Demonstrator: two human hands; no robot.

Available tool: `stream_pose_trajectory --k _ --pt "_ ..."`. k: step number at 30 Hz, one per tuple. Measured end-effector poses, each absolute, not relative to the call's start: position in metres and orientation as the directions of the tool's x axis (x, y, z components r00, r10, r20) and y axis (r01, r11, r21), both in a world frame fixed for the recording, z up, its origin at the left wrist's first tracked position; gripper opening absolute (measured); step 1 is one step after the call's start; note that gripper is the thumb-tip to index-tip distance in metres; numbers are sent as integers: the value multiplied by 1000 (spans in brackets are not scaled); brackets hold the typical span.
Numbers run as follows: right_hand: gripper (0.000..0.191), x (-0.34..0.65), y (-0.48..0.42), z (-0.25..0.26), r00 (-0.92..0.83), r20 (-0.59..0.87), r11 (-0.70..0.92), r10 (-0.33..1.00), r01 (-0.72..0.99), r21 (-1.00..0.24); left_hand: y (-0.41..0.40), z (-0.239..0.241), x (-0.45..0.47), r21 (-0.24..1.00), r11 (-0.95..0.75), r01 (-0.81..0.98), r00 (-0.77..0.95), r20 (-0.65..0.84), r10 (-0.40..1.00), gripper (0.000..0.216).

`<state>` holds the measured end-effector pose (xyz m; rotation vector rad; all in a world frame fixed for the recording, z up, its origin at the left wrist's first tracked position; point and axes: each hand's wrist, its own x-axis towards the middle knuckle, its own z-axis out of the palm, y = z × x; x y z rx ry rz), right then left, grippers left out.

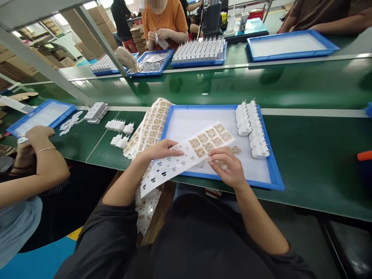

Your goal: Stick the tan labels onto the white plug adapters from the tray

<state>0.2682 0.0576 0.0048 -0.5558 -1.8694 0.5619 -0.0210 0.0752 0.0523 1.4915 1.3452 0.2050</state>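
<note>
I see both hands at a sheet of stickers (187,159), held aslant above the near part of a blue-rimmed tray (203,107). The left hand (162,150) has hold of it along the far edge, fingers closed behind and the thumb lying over the face. The right hand (227,166) is at the near edge by the stickers, fingers curled, thumb and forefinger close together; from where I sit I can't tell whether they grip the sheet, a sticker or nothing.

I count eight tan stickers in two rows at the right end of the sheet. The left part is bare white with small dark openings, and its lower corner reaches past the tray, out over the edge of the green table (314,155).

Inside the tray, two rows of white plugs (258,131) stand along the right side, prongs up, and a loose tan piece (235,149) lies just beyond the right hand. A fanned pile of sheets (154,126) sits against the tray's left rim. Left of that pile I have more white chargers (116,124) on the table, then a stack of white parts (96,112) and some white slips (70,122). Further left, a co-worker's arm (48,166) rests near another blue tray (43,118).
</note>
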Motion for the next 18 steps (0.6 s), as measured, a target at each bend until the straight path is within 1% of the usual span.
stream_pose_trajectory --k 1,2,3,4,6,7,8,9,11,12,14,16,17,18 --pt "15 275 56 4 -300 697 751 651 124 -649 83 50 -27 701 75 710 345 -438 830 45" --pt "14 281 54 3 -277 675 723 684 134 -678 90 48 -33 603 -55 796 344 -375 861 44" --pt "12 286 52 2 -264 654 700 709 144 -700 99 46 -38 476 -170 863 344 -307 888 42" --pt "10 291 50 1 -258 636 681 727 151 -717 107 45 -42 337 -256 906 345 -237 908 40" --pt "9 296 45 -1 -264 610 656 747 145 -741 124 47 -42 98 -343 934 352 -105 930 43" --pt "9 297 42 -2 -276 602 651 749 137 -747 131 49 -37 20 -367 930 368 -43 929 45" --pt "9 298 40 -3 -293 599 652 745 130 -747 137 52 -27 -26 -402 915 403 14 915 46" --pt "10 297 38 -4 -314 601 659 735 121 -742 141 55 -12 -46 -461 886 463 64 884 45" --pt "11 297 35 -6 -366 609 680 704 102 -726 145 60 29 -50 -631 774 630 152 761 42" --pt "12 296 34 -7 -387 612 690 689 93 -718 146 61 55 -62 -725 686 721 192 666 41" --pt "12 297 33 -9 -421 609 697 672 84 -712 144 55 111 -138 -861 490 855 267 444 43" --pt "11 298 32 -10 -440 590 688 677 92 -720 144 44 165 -225 -930 290 928 302 217 49" --pt "10 299 33 -10 -445 578 680 683 99 -727 144 37 188 -254 -941 223 940 310 139 49" --pt "10 300 33 -10 -452 564 669 691 104 -736 146 29 207 -269 -946 180 945 314 90 48"
